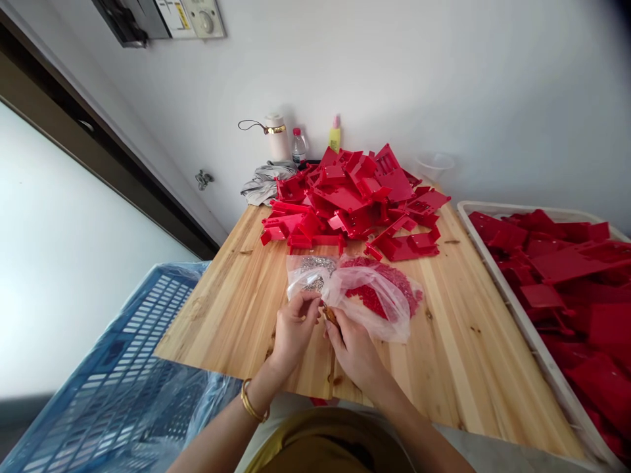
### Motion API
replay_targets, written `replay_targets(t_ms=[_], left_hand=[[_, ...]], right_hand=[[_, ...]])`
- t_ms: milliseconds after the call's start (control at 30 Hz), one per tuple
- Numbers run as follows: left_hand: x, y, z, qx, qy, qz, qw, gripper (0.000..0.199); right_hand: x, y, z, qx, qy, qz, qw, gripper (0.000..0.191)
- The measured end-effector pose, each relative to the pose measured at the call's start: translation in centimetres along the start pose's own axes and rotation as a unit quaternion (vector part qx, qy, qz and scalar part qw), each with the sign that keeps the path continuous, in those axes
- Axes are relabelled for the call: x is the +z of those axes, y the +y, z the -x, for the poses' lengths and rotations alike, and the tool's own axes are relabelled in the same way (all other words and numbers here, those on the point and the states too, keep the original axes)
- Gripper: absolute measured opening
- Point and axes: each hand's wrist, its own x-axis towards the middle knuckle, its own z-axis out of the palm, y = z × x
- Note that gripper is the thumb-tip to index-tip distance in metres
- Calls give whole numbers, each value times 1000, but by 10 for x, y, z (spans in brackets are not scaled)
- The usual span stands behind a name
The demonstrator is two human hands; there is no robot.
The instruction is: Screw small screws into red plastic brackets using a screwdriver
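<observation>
My left hand (294,328) is closed in a pinch near the table's front edge. What sits between its fingertips is too small to make out. Close beside it, my right hand (355,347) grips a small tool with an amber-brown handle (330,316), its tip pointing at the left fingertips. Just beyond both hands lies a clear plastic bag of small silvery metal pieces (315,266). To its right, another thin plastic bag (394,309) spreads open around many tiny red pieces (377,289).
Red plastic parts (350,197) are heaped at the back of the wooden table (221,309). Behind stand a white flask (277,138), a small bottle (298,148) and a yellow bottle (334,136). A white bin (513,309) of red parts flanks the right; a blue crate (123,368) the left.
</observation>
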Motion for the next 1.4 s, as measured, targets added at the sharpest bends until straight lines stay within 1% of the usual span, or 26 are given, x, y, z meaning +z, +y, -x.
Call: replay_targets(t_ms=[67, 100, 133, 167, 233, 267, 300, 333, 367, 400, 467, 500, 533, 600, 667, 733, 800, 933, 1000, 1067, 1133, 1200, 1267, 1300, 1333, 1400], left_hand=[[-2, -1, 2, 65, 7, -68, 996, 14], [-3, 0, 2, 81, 5, -82, 993, 14], [-4, 0, 3, 82, -1, -76, 994, 15], [-5, 2, 3, 68, -13, -54, 996, 16], [-5, 8, 1, 25, -55, 6, 998, 19], [-6, 12, -2, 18, -80, 26, 996, 20], [-8, 16, -6, 28, -103, 30, 994, 20], [-12, 21, -14, 58, -120, 13, 991, 20], [-17, 25, -25, 102, -125, -23, 987, 20], [-24, 27, -40, 154, -115, -75, 979, 20], [-42, 29, -78, 243, -63, -203, 946, 22], [-51, 27, -101, 265, -28, -268, 926, 22], [-61, 24, -123, 267, 2, -327, 907, 25], [-77, 15, -163, 236, -6, -430, 871, 38], [-87, 5, -191, 223, -29, -464, 857, 44], [-93, -1, -206, 228, -48, -469, 852, 43], [-97, -3, -212, 239, -67, -469, 848, 38], [-115, 4, -208, 259, -99, -456, 846, 20], [-127, 7, -199, 261, -96, -451, 848, 14], [-138, 9, -183, 258, -81, -441, 856, 15], [-144, 11, -160, 236, -47, -410, 880, 18], [-144, 14, -133, 189, -11, -341, 921, 24], [-139, 18, -104, 126, -2, -243, 962, 30], [-134, 21, -90, 98, -6, -196, 976, 31], [-129, 24, -76, 76, -10, -154, 985, 30], [-118, 27, -53, 46, -14, -100, 994, 25]], right_hand=[[0, 1, 1, -7, 3, -5, 1000, 25], [-1, 1, 2, -12, 3, -10, 1000, 25], [-2, 1, 2, -19, 4, -19, 1000, 26], [-3, 1, 2, -28, 5, -30, 999, 26], [-6, 1, 2, -41, 14, -54, 998, 27], [-8, 1, 2, -43, 19, -63, 997, 28], [-10, 2, 2, -42, 23, -72, 996, 29], [-12, 3, 2, -40, 28, -79, 996, 30], [-14, 5, 2, -38, 32, -84, 995, 31], [-16, 6, 2, -38, 35, -86, 995, 31], [-19, 11, 4, -42, 42, -85, 995, 32], [-21, 14, 5, -43, 43, -84, 995, 32], [-21, 16, 7, -41, 45, -84, 995, 33], [-20, 20, 10, -30, 52, -90, 994, 35], [-17, 22, 13, -16, 61, -103, 993, 38], [-13, 23, 16, -3, 61, -113, 992, 40], [-9, 23, 18, 4, 55, -117, 992, 42], [-8, 20, 17, -2, 47, -112, 993, 42], [-8, 15, 14, -11, 34, -110, 993, 40], [-7, 8, 9, -24, 9, -112, 993, 38], [-5, -2, 2, -36, -23, -108, 993, 37], [0, -14, -7, -44, -45, -96, 993, 36], [5, -26, -17, -56, -54, -82, 994, 35], [8, -31, -22, -65, -57, -76, 993, 34], [11, -35, -27, -73, -59, -71, 993, 32], [16, -42, -34, -86, -62, -56, 993, 29]])
